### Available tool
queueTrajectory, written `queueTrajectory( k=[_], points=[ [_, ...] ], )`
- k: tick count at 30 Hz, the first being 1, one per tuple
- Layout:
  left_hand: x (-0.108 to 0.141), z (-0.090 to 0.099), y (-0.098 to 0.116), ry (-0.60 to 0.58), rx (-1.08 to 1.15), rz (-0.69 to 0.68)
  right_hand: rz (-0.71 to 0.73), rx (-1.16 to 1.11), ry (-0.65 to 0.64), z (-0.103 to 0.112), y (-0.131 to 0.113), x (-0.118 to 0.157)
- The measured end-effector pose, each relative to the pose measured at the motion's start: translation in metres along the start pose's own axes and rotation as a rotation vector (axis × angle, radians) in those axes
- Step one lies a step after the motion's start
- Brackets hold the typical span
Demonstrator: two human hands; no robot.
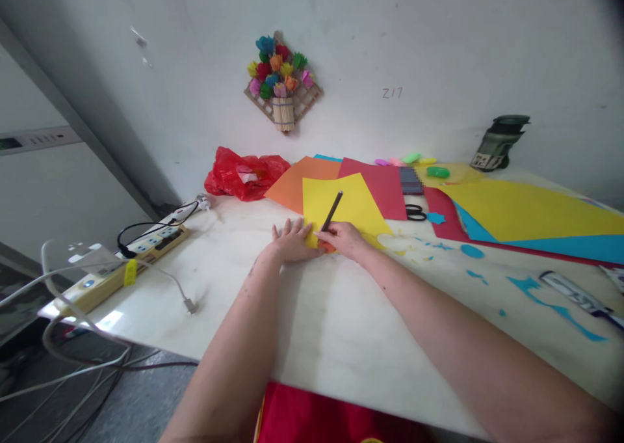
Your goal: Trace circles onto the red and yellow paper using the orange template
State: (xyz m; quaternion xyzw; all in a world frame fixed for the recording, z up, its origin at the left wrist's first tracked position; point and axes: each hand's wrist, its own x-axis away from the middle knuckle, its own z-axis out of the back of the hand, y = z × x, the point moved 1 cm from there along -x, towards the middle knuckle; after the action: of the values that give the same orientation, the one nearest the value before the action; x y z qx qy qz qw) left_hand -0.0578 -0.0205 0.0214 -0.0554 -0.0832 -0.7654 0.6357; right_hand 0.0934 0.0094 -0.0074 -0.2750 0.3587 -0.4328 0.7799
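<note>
The work in hand seems to be drawing or tracing a line at the lower edge of the yellow sheet (344,199), which lies on the counter (234,280) near the centre of the frame. The right hand (344,238) has a narrow grip around the dark pen (333,209); the pen is tilted, and its tip is hidden by the fingers. The left hand (294,242) is flat with the fingers spread, holding nothing in its grip, and it rests at the lower left corner of the sheet. A small orange piece (327,247) shows between the hands, partly covered. In my judgement, the next stroke calls for steady pressure of the left hand and a slow, light movement of the pen, because the sheet or the piece could slip.
</note>
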Motion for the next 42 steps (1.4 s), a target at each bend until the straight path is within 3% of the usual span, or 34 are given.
queueTrajectory(
  k=[16, 25, 30, 37, 42],
  points=[
    [0.000, 0.000, 0.001, -0.010, -0.001, 0.011, 0.004, -0.020, 0.020, -0.002, 0.003, -0.002],
    [-0.001, 0.000, 0.000, -0.016, 0.003, 0.012, 0.003, -0.175, 0.189, 0.007, -0.003, -0.001],
    [0.000, 0.001, 0.000, -0.008, 0.008, 0.011, -0.099, -0.189, 0.328, 0.017, 0.000, 0.000],
    [0.001, 0.002, 0.000, -0.017, -0.004, -0.002, -0.178, -0.075, 0.210, 0.019, 0.001, 0.005],
    [0.002, 0.004, 0.001, -0.021, 0.002, -0.007, -0.164, -0.079, 0.199, 0.018, 0.000, 0.004]
  ],
)
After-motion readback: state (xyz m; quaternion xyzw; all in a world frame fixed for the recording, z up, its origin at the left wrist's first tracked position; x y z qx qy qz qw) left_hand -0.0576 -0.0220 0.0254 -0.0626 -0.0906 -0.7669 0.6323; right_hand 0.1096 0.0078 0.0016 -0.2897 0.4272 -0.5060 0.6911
